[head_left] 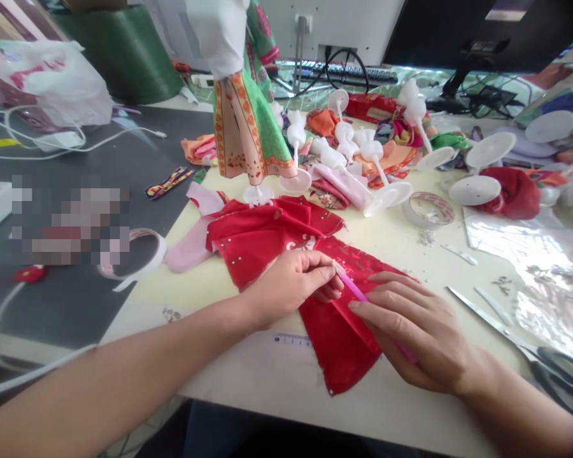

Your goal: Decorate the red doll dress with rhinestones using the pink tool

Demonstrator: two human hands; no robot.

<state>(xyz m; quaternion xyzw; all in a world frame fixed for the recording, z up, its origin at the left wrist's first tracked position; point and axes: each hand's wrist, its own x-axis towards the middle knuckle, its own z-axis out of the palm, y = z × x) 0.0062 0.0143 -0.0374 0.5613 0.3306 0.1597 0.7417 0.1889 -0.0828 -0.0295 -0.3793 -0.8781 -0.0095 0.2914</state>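
A small red garment (pixel 277 238) with white print lies spread on the cream table (pixel 401 242). My left hand (pixel 291 283) rests on the cloth with its fingers pinched on the fabric near the tip of a thin pink stick. My right hand (pixel 410 331) lies on the red cloth with its fingers closed around that pink stick (pixel 353 289), which points up-left toward my left fingertips. A clear ruler (pixel 291 340) pokes out from under the cloth.
A dressed doll stand (pixel 248 127) in green and orange is behind the garment. Several white doll stands (pixel 475 189) and cloth scraps lie beyond. Tape rolls (pixel 428 208) (pixel 143 254), scissors (pixel 530 350) at right, clear plastic (pixel 544 254), cables and a green roll (pixel 124 51) at back.
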